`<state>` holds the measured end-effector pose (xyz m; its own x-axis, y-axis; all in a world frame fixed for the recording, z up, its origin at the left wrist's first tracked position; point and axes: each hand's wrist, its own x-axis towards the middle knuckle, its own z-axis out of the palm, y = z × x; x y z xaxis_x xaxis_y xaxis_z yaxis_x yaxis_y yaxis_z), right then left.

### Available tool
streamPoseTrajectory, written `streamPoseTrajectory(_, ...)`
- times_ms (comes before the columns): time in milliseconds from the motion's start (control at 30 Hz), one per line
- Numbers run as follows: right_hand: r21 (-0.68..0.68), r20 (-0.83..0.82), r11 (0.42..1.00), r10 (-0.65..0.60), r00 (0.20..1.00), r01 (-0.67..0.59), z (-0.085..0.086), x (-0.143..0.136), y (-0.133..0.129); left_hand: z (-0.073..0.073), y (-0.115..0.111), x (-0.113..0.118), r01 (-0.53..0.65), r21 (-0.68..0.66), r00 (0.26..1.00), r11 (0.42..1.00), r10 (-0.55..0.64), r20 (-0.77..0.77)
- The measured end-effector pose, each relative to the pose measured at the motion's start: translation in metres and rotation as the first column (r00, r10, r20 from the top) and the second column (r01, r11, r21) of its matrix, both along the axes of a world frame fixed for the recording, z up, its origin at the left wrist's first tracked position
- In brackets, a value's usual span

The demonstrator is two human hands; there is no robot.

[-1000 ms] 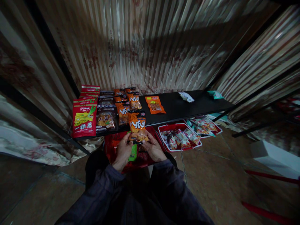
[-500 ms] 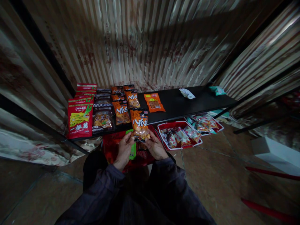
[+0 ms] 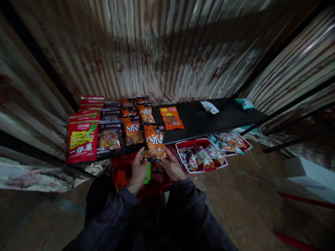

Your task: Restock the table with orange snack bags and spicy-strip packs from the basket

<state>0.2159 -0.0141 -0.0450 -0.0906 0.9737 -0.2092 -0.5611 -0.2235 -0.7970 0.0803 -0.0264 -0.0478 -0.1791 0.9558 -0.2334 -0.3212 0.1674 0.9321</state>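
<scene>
Between my hands, at the front edge of the black shelf, an orange-and-black snack bag (image 3: 155,141) stands upright with its printed front towards me. My left hand (image 3: 138,170) pinches its lower left corner. At the lower right corner, my right hand (image 3: 173,166) grips it with thumb and fingers. Just behind and to the left are matching orange bags (image 3: 133,130) in two rows. An orange flat packet (image 3: 172,118) lies on the shelf to the right. Below my hands, a red basket (image 3: 159,184) holds a green packet (image 3: 148,173) and other packets, partly hidden.
Brown potato-chip bags (image 3: 110,137) and red bags (image 3: 83,139) stand in rows at the shelf's left end. A white packet (image 3: 209,107) and a teal packet (image 3: 244,103) lie farther right. Baskets of packets (image 3: 201,157) sit under the shelf (image 3: 193,120). A white box (image 3: 309,174) is at right.
My view has shifted slightly. The held bag has moved a little closer to the row of matching bags, and my left fingers have slid towards its lower edge.
</scene>
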Motion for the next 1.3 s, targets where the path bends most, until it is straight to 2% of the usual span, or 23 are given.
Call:
streamPoseTrajectory(133, 0.001, 0.021, 1.000, -0.010, 1.000, 0.010, 0.000, 0.001, 0.009, -0.005, 0.008, 0.002, -0.005, 0.103, 0.983, 0.995, 0.024, -0.185)
streamPoseTrajectory(267, 0.014, 0.044, 1.000, -0.010, 0.999, 0.010, 0.001, 0.002, 0.020, -0.003, 0.016, 0.004, -0.014, 0.100, 0.952, 0.995, 0.044, -0.302)
streamPoseTrajectory(467, 0.016, 0.055, 1.000, -0.022, 0.998, 0.021, -0.001, 0.008, 0.035, 0.006, 0.028, 0.009, -0.053, 0.079, 0.956, 0.996, 0.073, -0.283)
streamPoseTrajectory(867, 0.015, 0.074, 0.999, -0.046, 0.996, 0.045, -0.003, 0.009, 0.057, 0.006, 0.050, 0.014, -0.100, 0.126, 0.937, 0.987, 0.136, -0.323)
streamPoseTrajectory(1100, 0.032, 0.117, 0.999, -0.024, 0.993, 0.021, -0.008, 0.014, 0.075, -0.001, 0.064, 0.015, -0.034, 0.092, 0.975, 0.995, 0.053, -0.217)
streamPoseTrajectory(1300, 0.038, 0.088, 0.999, -0.024, 0.996, 0.020, -0.007, 0.009, 0.090, 0.006, 0.072, 0.013, 0.002, 0.156, 0.926, 0.988, 0.058, -0.374)
